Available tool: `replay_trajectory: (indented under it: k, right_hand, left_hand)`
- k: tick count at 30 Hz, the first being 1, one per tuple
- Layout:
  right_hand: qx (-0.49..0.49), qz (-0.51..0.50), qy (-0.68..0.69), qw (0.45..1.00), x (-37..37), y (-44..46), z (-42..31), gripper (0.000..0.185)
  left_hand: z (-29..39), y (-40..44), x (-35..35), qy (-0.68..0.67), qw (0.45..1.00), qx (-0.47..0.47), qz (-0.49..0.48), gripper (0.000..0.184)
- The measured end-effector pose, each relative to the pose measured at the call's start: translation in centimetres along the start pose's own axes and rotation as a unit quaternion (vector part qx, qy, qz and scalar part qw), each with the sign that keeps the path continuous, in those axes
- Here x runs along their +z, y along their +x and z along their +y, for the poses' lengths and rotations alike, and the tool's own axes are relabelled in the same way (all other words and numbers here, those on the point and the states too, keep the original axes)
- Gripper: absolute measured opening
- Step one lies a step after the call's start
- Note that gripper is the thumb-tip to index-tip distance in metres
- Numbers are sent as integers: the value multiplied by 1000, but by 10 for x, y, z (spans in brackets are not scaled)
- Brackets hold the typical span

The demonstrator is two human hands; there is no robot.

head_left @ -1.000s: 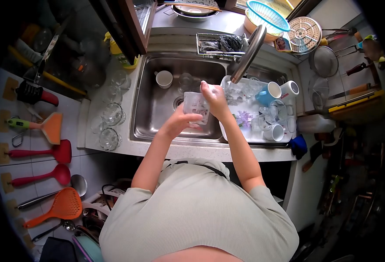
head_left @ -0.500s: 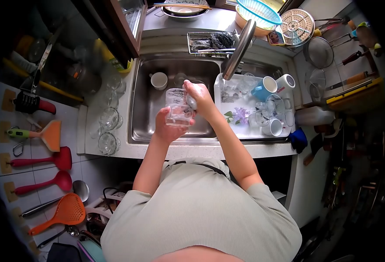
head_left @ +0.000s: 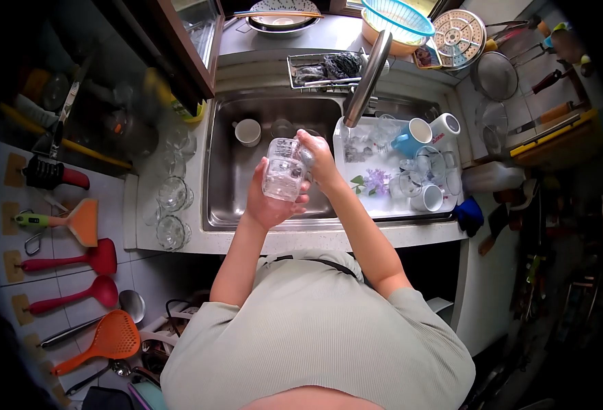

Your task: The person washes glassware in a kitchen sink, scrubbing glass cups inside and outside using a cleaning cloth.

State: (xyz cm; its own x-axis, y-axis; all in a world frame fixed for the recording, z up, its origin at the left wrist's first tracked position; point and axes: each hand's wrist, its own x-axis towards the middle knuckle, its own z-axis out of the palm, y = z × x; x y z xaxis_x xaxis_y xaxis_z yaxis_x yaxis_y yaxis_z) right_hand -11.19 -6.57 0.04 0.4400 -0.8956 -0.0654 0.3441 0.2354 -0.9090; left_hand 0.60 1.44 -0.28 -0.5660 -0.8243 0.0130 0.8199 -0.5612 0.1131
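Note:
A clear glass mug [head_left: 283, 179] is tilted over the sink, held between both hands. My left hand [head_left: 264, 205] wraps round its lower left side, with fingertips showing beneath it at the right. My right hand [head_left: 319, 162] is closed against the mug's upper right side, thumb or finger near its rim. Something pale lies between my right fingers and the glass; whether it is the handle or a scrubber I cannot make out. Behind the hands, a white cup [head_left: 247, 132] and a clear glass [head_left: 282, 128] sit in the sink basin [head_left: 230, 184].
A white tray [head_left: 390, 205] on the right holds a blue mug [head_left: 411, 139], white cups and several glasses. The faucet [head_left: 368, 78] reaches over the sink divider. Several glasses [head_left: 173, 194] line the left counter. Behind the sink stands a wire rack [head_left: 300, 85] with dark scrubbers.
The mug has tipped and shifted slightly, and its glass looks clearer with less foam. My right hand has moved a little right and down along its side.

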Motion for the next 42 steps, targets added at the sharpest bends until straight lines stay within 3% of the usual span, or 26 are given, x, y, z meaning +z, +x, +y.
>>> replay_trajectory:
  k: [1, 3, 4, 5, 6, 8, 9, 11, 12, 14, 15, 16, 19, 20, 21, 22, 23, 26, 28, 29, 30, 31, 34, 37, 40, 42]
  right_hand:
    - [-5, 0, 9, 1000, -3, 2, 2, 38]
    - [-26, -25, -150, 988, -11, 0, -7, 37]
    - [-36, -38, -229, 972, -10, -2, -15, 37]
    - [-67, -25, -400, 914, -6, -7, -21, 39]
    - [-107, -5, -457, 883, 1, -12, -23, 37]
    - [-94, 23, -503, 859, 5, -11, -25, 35]
    - [-120, 19, -486, 866, 8, -11, -29, 36]
    - [-168, 9, -450, 877, 11, -16, -33, 37]
    - [-136, -20, -380, 915, 7, -15, -31, 38]
    - [-71, -77, -232, 967, -5, -9, -20, 39]
    - [-76, -74, -147, 983, -4, -9, -13, 39]
    - [-83, -65, -153, 983, -4, -10, -9, 39]
    - [-86, -49, -204, 974, -5, -5, -5, 36]
    - [-132, -46, -334, 932, -6, -5, -4, 36]
    - [-176, -41, -457, 871, 3, -7, -16, 35]
    - [-217, -36, -571, 791, 10, -9, -23, 35]
    - [-192, -5, -600, 776, 18, -9, -22, 35]
    - [-181, 4, -466, 866, 23, -12, -28, 32]
    - [-106, -58, -326, 938, 4, 0, -17, 41]
    - [-83, -49, -217, 971, 3, 1, -11, 41]
    - [-59, -39, -105, 992, 3, 0, -5, 42]
    - [-70, -45, -113, 990, -1, 1, -3, 42]
    - [14, 18, -89, 996, -2, -10, -5, 41]
    - [-121, 78, -269, 952, -12, -11, 5, 37]
    - [-279, 112, -434, 849, -1, -19, 6, 29]
    - [-356, 124, -470, 798, 6, -23, 9, 25]
  left_hand:
    - [1, -3, 3, 80, 996, -3, 43, 59]
    - [-4, -5, 10, 275, 948, 21, 162, 57]
    - [-6, -3, 11, 367, 904, 34, 218, 56]
    - [-12, 5, 11, 465, 841, 33, 276, 52]
    - [-15, 9, 5, 466, 839, 55, 274, 50]
    - [-21, 15, -9, 468, 835, 98, 272, 47]
    - [-22, 16, -6, 489, 824, 124, 257, 45]
    - [-16, 10, -3, 386, 892, 94, 217, 43]
    - [-13, 4, -4, 331, 920, 77, 196, 43]
    - [-10, -1, -23, 139, 989, 29, 42, 45]
    - [-9, 1, -20, 63, 998, -5, -17, 46]
    - [-8, 2, -18, -15, 996, -38, -76, 48]
    - [-6, -3, -22, 144, 987, 31, 58, 58]
    - [-7, -6, -21, 192, 972, 59, 118, 62]
    - [-8, 1, -19, 382, 892, 131, 201, 70]
    - [-10, 10, -17, 551, 764, 196, 273, 79]
    - [-11, 14, -23, 631, 662, 279, 292, 95]
    - [-10, 10, 3, 521, 772, 239, 275, 90]
    - [-5, 3, -7, 278, 946, 110, 126, 71]
    - [-6, 2, -9, 122, 990, 63, 29, 66]
    - [-8, 1, -10, -40, 997, 13, -67, 63]
    - [-14, 2, -7, -89, 994, 36, -49, 58]
    - [-12, 3, -15, -7, 999, 48, 4, 58]
    - [-9, 2, -17, 140, 976, 88, 140, 56]
    - [-23, 16, -19, 274, 900, 208, 269, 51]
    - [-19, 17, -23, 232, 907, 237, 261, 43]
